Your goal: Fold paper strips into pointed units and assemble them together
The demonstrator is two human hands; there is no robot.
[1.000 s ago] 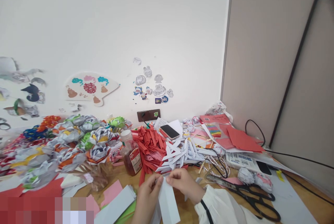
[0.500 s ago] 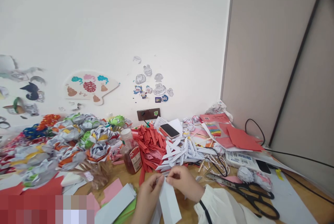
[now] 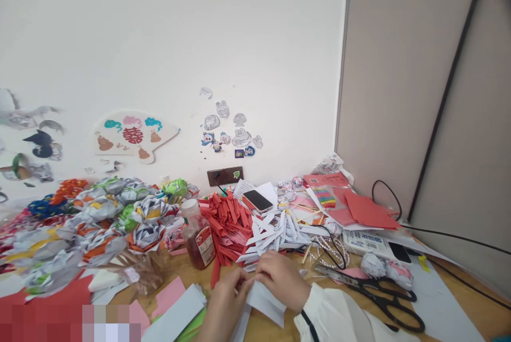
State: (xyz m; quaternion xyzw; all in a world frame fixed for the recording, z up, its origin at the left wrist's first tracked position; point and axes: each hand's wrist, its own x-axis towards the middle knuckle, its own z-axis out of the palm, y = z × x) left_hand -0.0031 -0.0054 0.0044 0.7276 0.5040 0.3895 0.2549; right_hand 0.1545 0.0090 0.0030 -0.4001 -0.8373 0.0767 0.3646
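Between my two hands is a white paper strip (image 3: 266, 302), its lower end tilted toward the right. My left hand (image 3: 228, 299) pinches its upper left end, fingers closed. Close beside it, my right hand (image 3: 282, 278) grips the same end, thumb and fingertips pressed together. Some of the paper is hidden behind the fingers. Beneath lies another white sheet on the wooden table. Left of my hands rests a stack of white paper strips (image 3: 178, 313). Just beyond my fingers are a heap of folded white strips (image 3: 275, 233) and a heap of folded red strips (image 3: 227, 219).
Large black-handled scissors (image 3: 383, 294) lie to the right. A glue bottle (image 3: 199, 243) stands left of the red heap, with a clear cup of sticks (image 3: 146, 270) beside it. A phone (image 3: 257, 200) lies behind the white heap. Crumpled paper flowers (image 3: 104, 209) pile up at left.
The white strip has gone from hanging lengthwise toward me to tilting rightward, looking shorter. My hands stay close together. The whole view has shifted slightly.
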